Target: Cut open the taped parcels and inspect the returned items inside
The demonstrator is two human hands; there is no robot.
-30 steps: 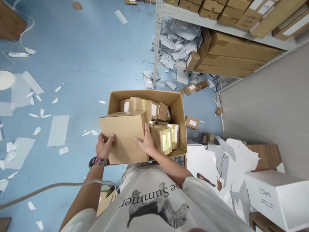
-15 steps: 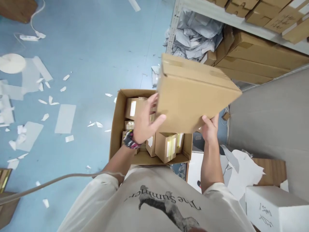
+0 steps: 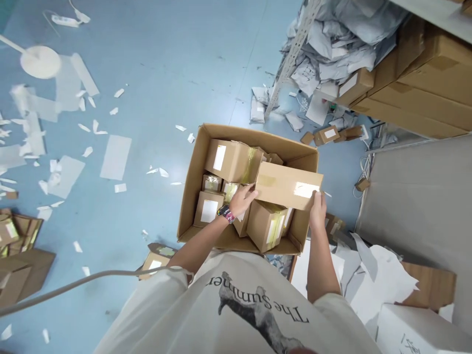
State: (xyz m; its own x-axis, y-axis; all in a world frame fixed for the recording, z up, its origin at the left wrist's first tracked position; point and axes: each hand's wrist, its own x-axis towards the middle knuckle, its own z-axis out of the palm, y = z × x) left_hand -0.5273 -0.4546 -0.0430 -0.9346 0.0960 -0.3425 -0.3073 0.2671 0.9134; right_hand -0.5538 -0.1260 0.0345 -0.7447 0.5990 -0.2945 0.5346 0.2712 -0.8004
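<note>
A flat cardboard box [image 3: 282,183] with a white label is held between my two hands, low over the right half of a large open carton [image 3: 189,189]. My left hand [image 3: 242,199] presses its fingers on the box's left end. At the right end, my right hand [image 3: 317,209] grips the edge beside the label. Inside the carton lie several smaller taped boxes, among them a wide one [image 3: 230,160] at the back left and a labelled one [image 3: 263,227] at the front. The held box hides part of them.
A shelf post [image 3: 291,59] rises behind the carton, with grey parcels [image 3: 339,44] and large boxes [image 3: 431,98] to its right. Paper scraps [image 3: 116,157] litter the blue floor. A cable [image 3: 96,276] crosses at lower left. A white box [image 3: 413,332] stands lower right.
The held box has come down toward the carton and turned so its narrow labelled side faces up. Both hands have moved lower with it. The view has shifted.
</note>
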